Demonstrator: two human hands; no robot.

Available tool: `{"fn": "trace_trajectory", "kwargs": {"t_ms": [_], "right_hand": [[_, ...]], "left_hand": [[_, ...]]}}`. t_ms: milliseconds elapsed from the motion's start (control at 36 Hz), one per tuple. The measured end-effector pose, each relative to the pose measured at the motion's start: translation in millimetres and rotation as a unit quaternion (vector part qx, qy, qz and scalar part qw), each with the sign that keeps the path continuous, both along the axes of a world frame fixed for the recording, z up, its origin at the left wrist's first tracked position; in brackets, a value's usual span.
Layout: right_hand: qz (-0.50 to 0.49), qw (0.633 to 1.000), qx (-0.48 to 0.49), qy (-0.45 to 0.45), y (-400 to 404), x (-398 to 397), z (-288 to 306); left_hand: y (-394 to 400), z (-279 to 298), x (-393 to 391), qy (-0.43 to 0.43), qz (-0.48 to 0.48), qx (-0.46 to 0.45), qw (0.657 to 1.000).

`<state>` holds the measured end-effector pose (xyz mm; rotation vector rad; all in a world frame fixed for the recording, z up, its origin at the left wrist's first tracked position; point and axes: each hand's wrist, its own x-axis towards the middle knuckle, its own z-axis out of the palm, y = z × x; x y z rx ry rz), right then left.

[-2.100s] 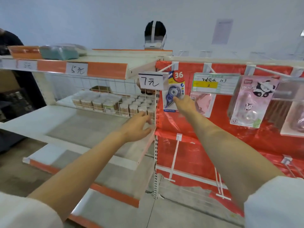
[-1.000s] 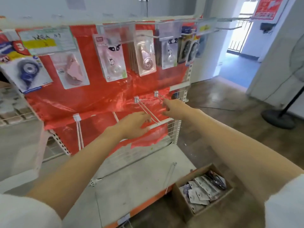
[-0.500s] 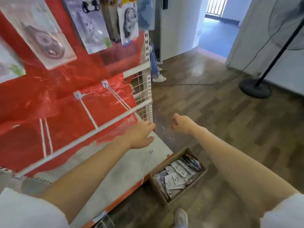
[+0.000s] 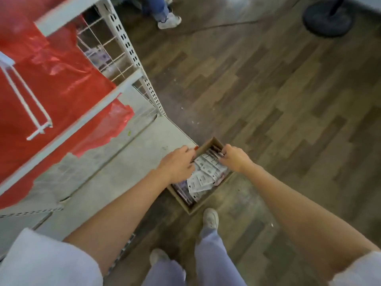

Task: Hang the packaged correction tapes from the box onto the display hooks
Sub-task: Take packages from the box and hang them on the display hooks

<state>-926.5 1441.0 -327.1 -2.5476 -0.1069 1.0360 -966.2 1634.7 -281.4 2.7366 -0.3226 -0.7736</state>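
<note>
Correction tapes [image 4: 204, 174] in flat white packets lie heaped in a brown cardboard box [image 4: 198, 206] on the wood floor, just off the corner of the rack's grey base shelf [image 4: 115, 168]. Both hands are down in the box: the left hand [image 4: 177, 165], at its 9 o'clock side, lies over the packets with fingers curled, though whether it grips one I cannot tell; the right hand [image 4: 234, 157], toward 1 o'clock, has its fingers pinched on a packet at the far end. This looks like the picking step. Next, a packet must be lifted clear and carried up to the bare white display hook [image 4: 28, 100] at 10 o'clock, its hang hole lined up with the prong.
</note>
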Motion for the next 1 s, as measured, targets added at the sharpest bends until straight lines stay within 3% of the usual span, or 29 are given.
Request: {"fn": "trace_trajectory", "kwargs": {"t_ms": [194,444,694,861,1000], "right_hand": [[-0.043,0.996,-0.017,0.072,-13,-11,-71],[-0.062,0.994,-0.025,0.086,-3,-4,-233],[-0.035,0.991,-0.11,0.061,-11,5,-384],[0.022,0.986,-0.166,0.019,-8,4,-440],[0.078,0.979,-0.189,0.015,-6,3,-455]], "left_hand": [[-6,-69,5,0.018,0.005,-0.009,1.0],[-14,-258,21,0.093,-0.006,0.008,0.996],[-30,-447,50,0.187,0.121,-0.023,0.975],[-51,-511,76,0.206,0.247,-0.055,0.945],[-74,-540,90,0.24,0.391,-0.125,0.88]]}}
